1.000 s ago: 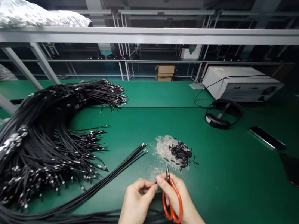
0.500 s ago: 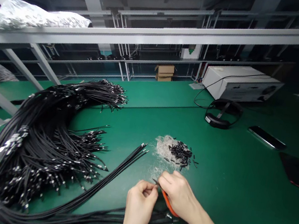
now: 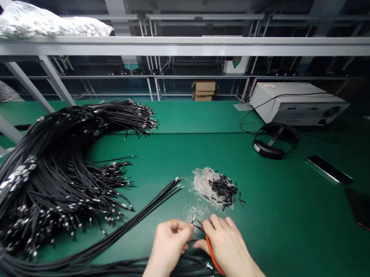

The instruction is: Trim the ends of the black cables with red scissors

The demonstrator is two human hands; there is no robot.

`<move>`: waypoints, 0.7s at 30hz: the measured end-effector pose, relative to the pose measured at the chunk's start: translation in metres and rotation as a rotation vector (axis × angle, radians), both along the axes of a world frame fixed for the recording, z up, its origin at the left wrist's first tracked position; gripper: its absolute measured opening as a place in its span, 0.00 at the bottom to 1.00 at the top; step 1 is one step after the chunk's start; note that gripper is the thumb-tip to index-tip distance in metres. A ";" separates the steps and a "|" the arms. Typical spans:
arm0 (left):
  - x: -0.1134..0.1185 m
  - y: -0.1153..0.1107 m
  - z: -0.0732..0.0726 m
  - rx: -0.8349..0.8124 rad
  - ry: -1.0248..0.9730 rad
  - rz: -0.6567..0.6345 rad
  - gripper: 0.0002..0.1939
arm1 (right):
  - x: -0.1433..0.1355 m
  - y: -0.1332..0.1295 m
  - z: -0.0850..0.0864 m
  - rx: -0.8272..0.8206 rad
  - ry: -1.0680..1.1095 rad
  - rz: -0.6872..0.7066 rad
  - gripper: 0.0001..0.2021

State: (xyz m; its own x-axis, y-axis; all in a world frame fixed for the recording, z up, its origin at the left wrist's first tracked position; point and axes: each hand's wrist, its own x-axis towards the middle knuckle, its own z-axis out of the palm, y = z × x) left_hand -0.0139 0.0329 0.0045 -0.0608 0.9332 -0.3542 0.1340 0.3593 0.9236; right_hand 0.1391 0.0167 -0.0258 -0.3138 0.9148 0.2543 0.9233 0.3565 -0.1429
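Observation:
My left hand (image 3: 168, 244) pinches the stripped end of a thin black cable (image 3: 195, 223) near the table's front edge. My right hand (image 3: 226, 247) is closed around orange-handled scissors (image 3: 211, 256), its fingertips meeting the cable end right beside the left hand. More black cables (image 3: 135, 273) run under both hands toward the left. Just beyond the hands lies a pile of cut black sleeve bits and pale fluff (image 3: 217, 188).
A big bundle of black cables (image 3: 49, 173) with metal tips curls over the left of the green table (image 3: 281, 219). A few straight cables (image 3: 157, 199) lie mid-table. At back right: white machine (image 3: 298, 102), coiled cord (image 3: 276, 141), phone (image 3: 329, 170), dark tablet (image 3: 368, 212).
My right hand rolled palm-down over the scissors and shifted slightly forward, hiding most of the orange handles. My left hand stayed pinched on the cable end.

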 end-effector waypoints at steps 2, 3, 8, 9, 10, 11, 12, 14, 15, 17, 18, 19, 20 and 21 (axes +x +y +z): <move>0.001 0.000 0.001 -0.013 -0.003 -0.004 0.15 | -0.002 0.002 0.002 0.010 -0.014 0.003 0.16; 0.001 -0.001 0.002 -0.017 -0.004 -0.007 0.15 | -0.003 0.003 0.003 0.016 -0.021 0.007 0.14; 0.001 -0.002 0.005 -0.003 -0.006 -0.011 0.16 | -0.003 0.004 0.008 0.041 -0.026 0.040 0.09; 0.001 -0.003 0.005 0.005 -0.006 -0.010 0.16 | -0.002 0.005 0.009 0.039 -0.023 0.046 0.09; 0.001 -0.003 0.005 0.012 -0.006 -0.010 0.15 | -0.002 0.005 0.010 0.033 -0.022 0.051 0.09; 0.001 -0.003 0.005 0.020 -0.006 -0.011 0.15 | -0.001 0.005 0.011 0.026 -0.023 0.057 0.09; 0.001 -0.003 0.004 0.027 -0.005 -0.013 0.15 | -0.001 0.006 0.012 0.017 -0.025 0.062 0.09; 0.001 -0.003 0.001 0.040 -0.004 -0.018 0.14 | -0.001 0.006 0.014 -0.001 -0.029 0.062 0.09; 0.001 -0.003 0.000 0.046 -0.003 -0.022 0.14 | -0.001 0.006 0.014 -0.008 -0.031 0.057 0.08; 0.000 -0.003 -0.003 0.057 -0.003 -0.032 0.13 | -0.002 0.005 0.015 -0.025 -0.036 0.045 0.08; 0.000 -0.003 -0.004 0.061 -0.003 -0.038 0.13 | -0.002 0.005 0.015 -0.034 -0.037 0.039 0.07; 0.000 -0.002 -0.006 0.066 -0.003 -0.044 0.12 | -0.002 0.005 0.014 -0.044 -0.034 0.036 0.07; -0.001 -0.002 -0.007 0.070 -0.002 -0.049 0.12 | -0.002 0.005 0.014 -0.055 -0.027 0.036 0.06; -0.001 -0.002 -0.008 0.074 -0.001 -0.055 0.12 | -0.001 0.006 0.013 -0.068 -0.013 0.038 0.06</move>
